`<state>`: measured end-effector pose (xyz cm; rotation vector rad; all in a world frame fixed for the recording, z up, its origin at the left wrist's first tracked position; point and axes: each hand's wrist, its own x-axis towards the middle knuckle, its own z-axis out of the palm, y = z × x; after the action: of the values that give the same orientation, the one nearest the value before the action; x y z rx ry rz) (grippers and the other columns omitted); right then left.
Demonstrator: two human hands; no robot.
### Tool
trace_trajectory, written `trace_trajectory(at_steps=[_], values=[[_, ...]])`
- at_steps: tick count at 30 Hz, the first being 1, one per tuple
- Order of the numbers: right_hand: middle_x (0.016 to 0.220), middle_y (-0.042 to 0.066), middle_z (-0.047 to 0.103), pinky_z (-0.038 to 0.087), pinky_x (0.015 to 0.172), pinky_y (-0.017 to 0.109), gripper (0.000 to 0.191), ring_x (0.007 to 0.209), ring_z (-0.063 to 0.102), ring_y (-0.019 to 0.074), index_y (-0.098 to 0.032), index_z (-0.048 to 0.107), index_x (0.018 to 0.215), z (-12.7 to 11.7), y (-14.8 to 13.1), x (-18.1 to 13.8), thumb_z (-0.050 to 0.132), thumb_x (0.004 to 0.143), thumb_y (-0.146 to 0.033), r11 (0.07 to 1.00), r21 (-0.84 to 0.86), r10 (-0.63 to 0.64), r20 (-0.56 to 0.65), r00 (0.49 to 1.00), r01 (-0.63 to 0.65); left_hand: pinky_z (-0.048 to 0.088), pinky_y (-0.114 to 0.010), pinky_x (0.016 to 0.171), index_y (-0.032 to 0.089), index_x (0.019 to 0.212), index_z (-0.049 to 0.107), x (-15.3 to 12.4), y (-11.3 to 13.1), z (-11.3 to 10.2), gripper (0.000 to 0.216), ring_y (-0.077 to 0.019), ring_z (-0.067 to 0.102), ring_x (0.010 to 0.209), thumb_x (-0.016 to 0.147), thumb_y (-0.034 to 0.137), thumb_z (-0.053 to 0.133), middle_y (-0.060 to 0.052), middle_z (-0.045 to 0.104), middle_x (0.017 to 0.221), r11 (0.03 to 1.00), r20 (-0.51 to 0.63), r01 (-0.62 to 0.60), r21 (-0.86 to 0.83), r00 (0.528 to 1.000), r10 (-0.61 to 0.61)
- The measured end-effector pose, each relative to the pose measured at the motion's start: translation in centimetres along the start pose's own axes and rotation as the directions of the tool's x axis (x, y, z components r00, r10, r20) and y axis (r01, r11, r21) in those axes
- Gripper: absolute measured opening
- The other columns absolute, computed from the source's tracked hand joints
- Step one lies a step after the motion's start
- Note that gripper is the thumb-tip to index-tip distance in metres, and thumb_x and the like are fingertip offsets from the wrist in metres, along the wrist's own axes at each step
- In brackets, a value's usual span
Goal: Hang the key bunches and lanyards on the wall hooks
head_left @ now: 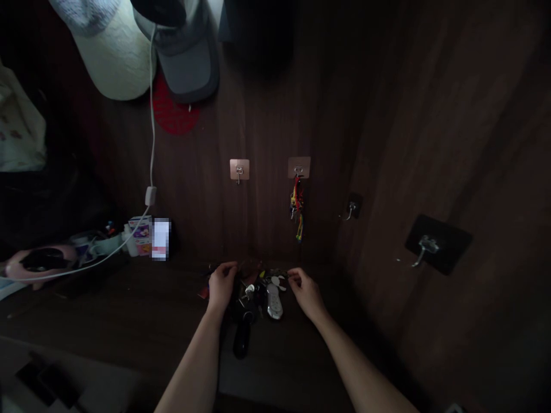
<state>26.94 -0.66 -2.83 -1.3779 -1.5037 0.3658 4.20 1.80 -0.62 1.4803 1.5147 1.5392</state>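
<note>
lying between both hands [221,287], tangled keys [253,289], silver fob [274,301]

A cream cap [112,57] and gray cap [183,63] above adhesive wall hooks [239,170]

and here they come, two bare arms reaching in from the bottom edge of the view! the left forearm [192,367] is long and slim, tapering neatly toward the wrist, and the right forearm [362,374] answers with the same lean line. at the ends, the left hand [221,287] and the right hand [306,293] are bare too, narrow and slender, with the finer detail lost in the dim light!
</note>
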Motion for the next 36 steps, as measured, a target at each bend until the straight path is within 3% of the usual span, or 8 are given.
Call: trace_trajectory(at_steps=[3, 6, 13, 18, 22, 27, 31, 36], values=[[0.075, 0.004, 0.065, 0.046, 0.067, 0.031, 0.019, 0.071, 0.062, 0.0189, -0.021, 0.057, 0.083, 0.0, 0.0, 0.0, 0.043, 0.072, -0.029, 1.000, 0.014, 0.010, -0.009, 1.000, -0.010, 0.050, -0.030, 0.074, 0.016, 0.084, 0.066, 0.0, 0.2, 0.0, 0.016, -0.0181, 0.066, 0.077, 0.069, 0.021, 0.064, -0.004, 0.070, 0.077, 0.953, 0.023, 0.137, -0.271, 0.990, -0.136], [0.073, 0.003, 0.065, 0.046, 0.066, 0.030, 0.020, 0.069, 0.062, 0.0188, -0.021, 0.056, 0.083, 0.0, 0.0, 0.1, 0.043, 0.071, -0.030, 0.999, 0.034, 0.020, -0.011, 1.000, -0.020, 0.052, -0.028, 0.075, 0.015, 0.088, 0.064, -0.2, 0.5, 0.1, 0.019, -0.0139, 0.066, 0.072, 0.070, 0.016, 0.065, -0.004, 0.069, 0.077, 0.801, 0.144, 0.282, -0.528, 0.959, -0.243], [0.074, 0.002, 0.065, 0.045, 0.068, 0.031, 0.019, 0.071, 0.062, 0.0185, -0.021, 0.057, 0.083, -0.1, 0.1, 0.1, 0.045, 0.071, -0.028, 0.999, 0.031, 0.034, -0.010, 0.999, -0.034, 0.052, -0.028, 0.079, 0.015, 0.085, 0.064, -0.2, 1.3, -0.3, 0.012, -0.0116, 0.064, 0.077, 0.074, 0.016, 0.061, -0.005, 0.067, 0.087, 0.576, 0.275, 0.406, -0.709, 0.912, -0.303], [0.075, 0.003, 0.065, 0.046, 0.068, 0.030, 0.019, 0.071, 0.062, 0.0182, -0.021, 0.057, 0.084, -0.1, 0.0, 0.0, 0.044, 0.071, -0.029, 0.998, 0.037, 0.041, -0.009, 0.999, -0.041, 0.048, -0.022, 0.064, 0.015, 0.089, 0.065, 0.1, 0.8, -0.6, 0.028, -0.0127, 0.062, 0.072, 0.068, 0.034, 0.064, -0.005, 0.067, 0.083, 0.738, 0.173, 0.335, -0.586, 0.941, -0.291], [0.076, 0.003, 0.065, 0.046, 0.068, 0.030, 0.020, 0.072, 0.062, 0.0182, -0.021, 0.057, 0.085, -0.2, 0.2, -0.1, 0.044, 0.073, -0.028, 0.999, 0.028, 0.018, -0.004, 1.000, -0.018, 0.046, -0.026, 0.066, 0.015, 0.085, 0.066, 0.2, 0.2, -0.9, 0.026, -0.0155, 0.060, 0.070, 0.065, 0.031, 0.064, -0.003, 0.067, 0.074, 0.964, 0.034, 0.142, -0.227, 0.990, -0.137], [0.074, 0.002, 0.065, 0.046, 0.068, 0.030, 0.018, 0.071, 0.062, 0.0181, -0.021, 0.057, 0.084, -0.2, 0.4, 0.0, 0.045, 0.074, -0.029, 0.999, 0.041, 0.023, -0.011, 1.000, -0.023, 0.046, -0.030, 0.074, 0.021, 0.078, 0.068, 0.3, 0.3, -1.2, 0.014, -0.0184, 0.062, 0.077, 0.068, 0.024, 0.058, -0.002, 0.070, 0.078, 0.990, 0.068, -0.035, 0.138, 0.997, 0.026], [0.076, 0.004, 0.065, 0.047, 0.069, 0.030, 0.020, 0.073, 0.062, 0.0184, -0.020, 0.059, 0.085, -0.4, -0.4, -0.1, 0.047, 0.075, -0.032, 0.998, 0.064, 0.020, -0.020, 1.000, -0.019, 0.047, -0.031, 0.080, 0.020, 0.091, 0.068, -0.1, 1.1, -0.6, 0.024, -0.0192, 0.063, 0.086, 0.073, 0.030, 0.057, -0.004, 0.071, 0.089, 0.998, 0.077, -0.060, -0.015, 0.995, 0.061], [0.095, 0.005, 0.067, 0.048, 0.072, 0.029, 0.036, 0.083, 0.063, 0.0172, -0.022, 0.054, 0.111, -0.3, -2.6, -0.8, 0.048, 0.079, -0.038, 0.982, 0.183, -0.053, 0.084, 0.995, 0.037, 0.046, -0.033, 0.088, 0.017, 0.115, 0.058, -2.1, 2.8, 1.1, 0.042, -0.0209, 0.059, 0.103, 0.077, 0.033, 0.056, -0.008, 0.065, 0.112, 0.922, 0.444, 0.056, -0.382, 0.887, 0.130]])
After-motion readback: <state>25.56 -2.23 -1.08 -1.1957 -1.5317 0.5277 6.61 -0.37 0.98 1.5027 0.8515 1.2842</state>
